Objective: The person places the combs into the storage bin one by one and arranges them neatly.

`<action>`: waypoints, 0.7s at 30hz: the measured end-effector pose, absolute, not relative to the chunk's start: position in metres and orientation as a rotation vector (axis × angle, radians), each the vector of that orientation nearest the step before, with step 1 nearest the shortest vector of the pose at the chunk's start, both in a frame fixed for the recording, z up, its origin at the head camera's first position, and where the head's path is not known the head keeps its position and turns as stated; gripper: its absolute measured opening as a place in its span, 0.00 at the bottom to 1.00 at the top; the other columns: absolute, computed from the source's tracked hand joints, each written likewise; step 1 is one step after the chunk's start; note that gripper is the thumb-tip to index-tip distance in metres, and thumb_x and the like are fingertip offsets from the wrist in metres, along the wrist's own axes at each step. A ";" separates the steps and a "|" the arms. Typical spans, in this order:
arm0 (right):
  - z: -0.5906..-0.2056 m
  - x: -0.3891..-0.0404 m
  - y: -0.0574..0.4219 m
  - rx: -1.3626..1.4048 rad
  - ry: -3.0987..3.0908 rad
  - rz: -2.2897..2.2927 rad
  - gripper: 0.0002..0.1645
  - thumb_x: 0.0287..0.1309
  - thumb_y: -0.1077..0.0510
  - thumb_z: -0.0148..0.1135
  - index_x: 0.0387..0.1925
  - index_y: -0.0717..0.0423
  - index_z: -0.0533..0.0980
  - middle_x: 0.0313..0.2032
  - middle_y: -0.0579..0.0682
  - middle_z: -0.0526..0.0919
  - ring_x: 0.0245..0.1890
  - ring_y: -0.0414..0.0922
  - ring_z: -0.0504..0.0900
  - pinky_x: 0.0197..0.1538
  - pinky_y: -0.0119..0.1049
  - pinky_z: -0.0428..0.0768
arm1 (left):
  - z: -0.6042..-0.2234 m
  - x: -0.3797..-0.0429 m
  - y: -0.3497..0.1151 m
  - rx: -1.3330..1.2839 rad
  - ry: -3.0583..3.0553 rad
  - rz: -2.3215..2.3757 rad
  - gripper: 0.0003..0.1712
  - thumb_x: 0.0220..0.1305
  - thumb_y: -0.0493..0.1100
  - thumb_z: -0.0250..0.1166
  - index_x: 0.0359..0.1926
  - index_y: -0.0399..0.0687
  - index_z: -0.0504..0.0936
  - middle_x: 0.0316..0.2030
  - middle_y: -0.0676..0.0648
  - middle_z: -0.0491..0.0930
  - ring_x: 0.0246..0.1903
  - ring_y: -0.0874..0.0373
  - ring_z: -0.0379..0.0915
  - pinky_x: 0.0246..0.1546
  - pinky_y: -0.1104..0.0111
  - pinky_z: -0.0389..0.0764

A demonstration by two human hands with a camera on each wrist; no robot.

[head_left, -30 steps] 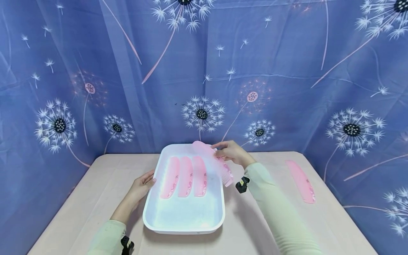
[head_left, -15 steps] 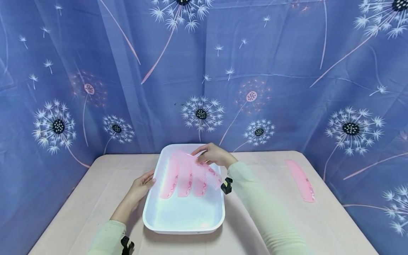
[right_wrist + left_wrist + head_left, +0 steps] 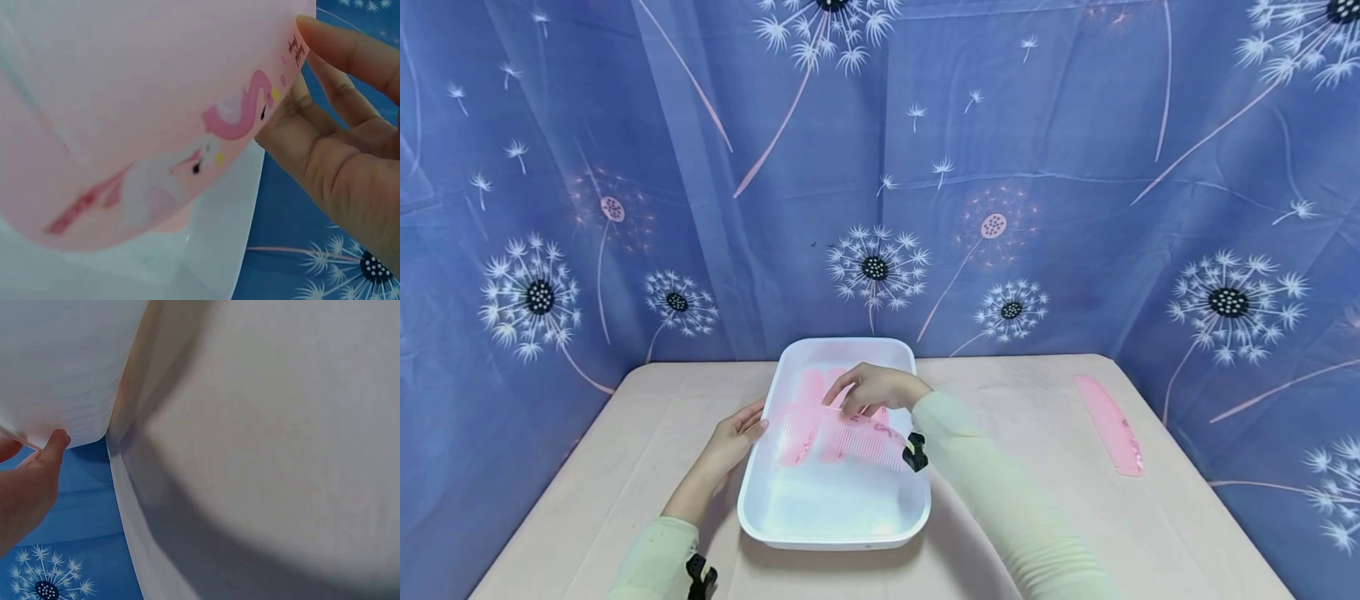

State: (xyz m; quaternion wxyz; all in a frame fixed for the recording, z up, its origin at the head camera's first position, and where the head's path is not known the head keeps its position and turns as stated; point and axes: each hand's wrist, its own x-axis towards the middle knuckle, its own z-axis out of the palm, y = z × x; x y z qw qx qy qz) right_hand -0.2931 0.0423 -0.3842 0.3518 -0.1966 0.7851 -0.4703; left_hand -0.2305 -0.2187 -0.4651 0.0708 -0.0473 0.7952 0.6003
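Observation:
In the head view my right hand [image 3: 880, 387] pinches a pink comb [image 3: 874, 443] by its back edge, over the white plastic tray [image 3: 831, 512]. The comb lies crosswise, teeth toward the near end of the tray. Several pink combs, one of them this comb [image 3: 811, 385], lie side by side in the tray, partly covered by the held comb and the hand. Close up in the right wrist view, flamingo prints run along the held comb [image 3: 125, 106]. My left hand [image 3: 737, 429] grips the tray's left rim, thumb on the rim and fingers [image 3: 57, 444] against its outer wall.
Another pink comb [image 3: 1108, 427] lies on the pale table [image 3: 1000, 533], well to the right of the tray. A blue curtain [image 3: 775, 267] with dandelion prints hangs behind and along both sides of the table.
My right hand has carried the comb from the tray's right rim leftward and nearer, over the combs inside, and turned it more crosswise. The left hand has stayed on the rim.

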 end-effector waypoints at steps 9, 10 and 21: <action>-0.394 -0.286 0.029 -0.532 1.973 -1.138 0.19 0.53 0.73 0.63 0.46 0.57 0.82 0.27 0.51 0.81 0.26 0.42 0.77 0.30 0.32 0.81 | -0.465 -0.230 -0.220 -0.141 2.394 1.796 0.31 0.72 0.41 0.53 0.72 0.39 0.57 0.69 0.36 0.60 0.69 0.42 0.55 0.67 0.57 0.65; -0.396 -0.286 0.027 -0.534 1.973 -1.132 0.19 0.52 0.73 0.64 0.46 0.57 0.82 0.27 0.51 0.81 0.26 0.42 0.77 0.30 0.32 0.81 | -0.465 -0.230 -0.220 -0.139 2.396 1.796 0.31 0.72 0.41 0.53 0.72 0.39 0.57 0.69 0.36 0.60 0.69 0.42 0.55 0.67 0.57 0.65; -0.416 -0.277 0.010 -0.542 1.970 -1.045 0.17 0.49 0.73 0.66 0.40 0.53 0.84 0.34 0.52 0.83 0.27 0.43 0.79 0.31 0.34 0.83 | -0.468 -0.231 -0.221 -0.075 2.403 1.824 0.30 0.72 0.41 0.53 0.72 0.39 0.57 0.68 0.35 0.61 0.68 0.41 0.57 0.68 0.56 0.64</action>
